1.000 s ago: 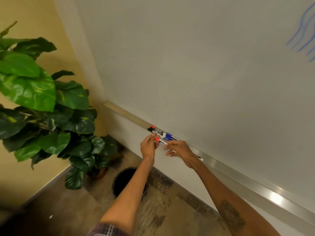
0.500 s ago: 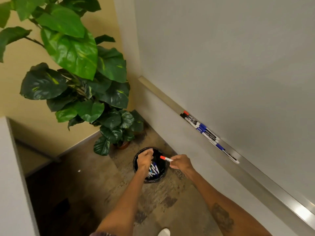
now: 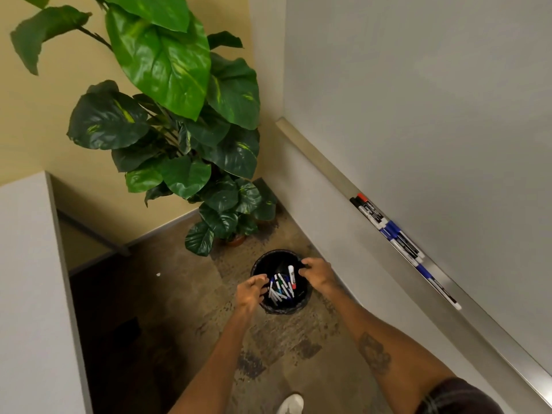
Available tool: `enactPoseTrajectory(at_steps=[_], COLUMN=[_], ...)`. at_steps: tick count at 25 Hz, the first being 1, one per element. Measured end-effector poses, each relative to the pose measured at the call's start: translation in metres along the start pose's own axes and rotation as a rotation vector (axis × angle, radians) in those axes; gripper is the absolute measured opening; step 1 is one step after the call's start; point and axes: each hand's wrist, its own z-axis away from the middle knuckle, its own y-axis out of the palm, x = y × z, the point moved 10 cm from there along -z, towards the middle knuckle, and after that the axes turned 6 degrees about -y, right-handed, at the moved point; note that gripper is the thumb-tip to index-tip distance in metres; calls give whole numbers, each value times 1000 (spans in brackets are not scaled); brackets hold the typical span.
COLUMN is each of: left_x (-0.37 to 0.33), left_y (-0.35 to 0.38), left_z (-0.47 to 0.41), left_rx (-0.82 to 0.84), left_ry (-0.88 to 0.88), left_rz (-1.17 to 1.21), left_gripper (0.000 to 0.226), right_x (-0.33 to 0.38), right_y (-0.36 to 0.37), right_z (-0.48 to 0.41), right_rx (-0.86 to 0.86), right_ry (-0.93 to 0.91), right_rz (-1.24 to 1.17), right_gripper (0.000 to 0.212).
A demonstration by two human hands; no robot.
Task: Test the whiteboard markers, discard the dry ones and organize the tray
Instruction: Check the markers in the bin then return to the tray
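A black bin stands on the floor below me, with several discarded markers inside. A red-capped white marker sits upright over the pile, just left of my right hand's fingertips and apart from them. My right hand hovers over the bin's right rim, fingers loosely curled and holding nothing. Over the left rim, my left hand has its fingers curled down with nothing visible in them. On the whiteboard's metal tray lie red-, black- and blue-capped markers in a row.
A large potted plant fills the corner behind the bin. The whiteboard covers the wall at right. A white partition stands at left. My shoe shows on the patterned floor.
I turned from the tray down to the bin. My right hand carried the red-capped marker over the bin and let go of it; my left hand stayed at the rim.
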Motion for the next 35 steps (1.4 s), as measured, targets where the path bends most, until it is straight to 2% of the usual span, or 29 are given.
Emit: enactPoseTrajectory(at_steps=[5, 12, 21, 27, 32, 35], left_x=[-18, -37, -35, 11, 75, 116], left_y=[26, 105, 224, 301, 365, 400], left_z=[2, 33, 134, 234, 331, 386], left_rx=[41, 157, 296, 421, 575, 668], left_ry=[38, 151, 439, 598, 706, 749], left_rz=[-53, -180, -599, -806, -1005, -1053], left_gripper=[27, 24, 26, 27, 44, 44], right_x=[-9, -38, -91, -153, -215, -260], right_y=[-33, -77, -169, -213, -249, -267], right_z=[18, 59, 173, 281, 392, 464], right_rx=[-80, -110, -307, -428, -563, -660], right_ry=[-18, 3, -4, 41, 116, 193], right_rz=[-18, -123, -160, -89, 22, 0], right_gripper=[30, 24, 24, 27, 39, 41])
